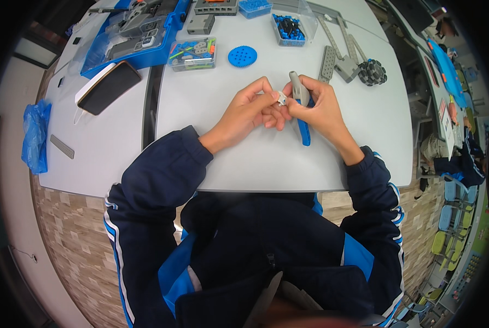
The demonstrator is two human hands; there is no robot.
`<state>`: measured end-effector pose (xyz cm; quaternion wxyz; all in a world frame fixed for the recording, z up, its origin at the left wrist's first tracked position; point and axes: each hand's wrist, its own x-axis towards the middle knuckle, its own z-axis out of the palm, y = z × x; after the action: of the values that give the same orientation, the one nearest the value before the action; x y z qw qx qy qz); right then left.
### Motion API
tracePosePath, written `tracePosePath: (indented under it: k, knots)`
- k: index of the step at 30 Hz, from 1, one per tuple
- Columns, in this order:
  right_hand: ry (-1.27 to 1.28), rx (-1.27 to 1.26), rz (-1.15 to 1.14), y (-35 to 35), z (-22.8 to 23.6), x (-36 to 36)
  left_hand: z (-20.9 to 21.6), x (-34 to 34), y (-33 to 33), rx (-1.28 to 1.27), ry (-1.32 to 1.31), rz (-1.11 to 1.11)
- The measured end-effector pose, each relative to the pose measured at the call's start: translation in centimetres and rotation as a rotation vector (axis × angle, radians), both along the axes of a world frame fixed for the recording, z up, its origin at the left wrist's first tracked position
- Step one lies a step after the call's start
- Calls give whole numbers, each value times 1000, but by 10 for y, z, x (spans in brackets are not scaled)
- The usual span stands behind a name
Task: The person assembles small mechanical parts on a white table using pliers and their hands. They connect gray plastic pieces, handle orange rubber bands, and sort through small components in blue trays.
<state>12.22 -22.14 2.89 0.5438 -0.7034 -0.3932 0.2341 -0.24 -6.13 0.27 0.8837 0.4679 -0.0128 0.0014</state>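
Note:
Both hands meet over the middle of the grey table (255, 158). My right hand (321, 109) grips a grey curved beam (298, 87) joined to a long blue beam (304, 131) that points down toward me. My left hand (250, 109) pinches a small white-grey connector piece (282, 98) against that assembly, fingertips touching those of the right hand. Dark blue jacket sleeves with white stripes cover both forearms.
A blue round gear (242, 56) lies just beyond the hands. Behind it stand a clear box of mixed parts (192, 53), a box of blue pins (289, 28) and a blue parts tray (138, 33). Grey beams with a black wheel (371, 72) lie right; a phone (109, 87) left.

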Motion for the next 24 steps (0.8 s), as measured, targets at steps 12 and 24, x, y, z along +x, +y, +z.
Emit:
tracePosePath:
  k: [12,24]
  knots:
    - [-230,-23,-63,1,5,-3,5,-1,-4,13,58,106]
    - [-620,36,0,-2,2,-2,-3,4,14,74,66,266]
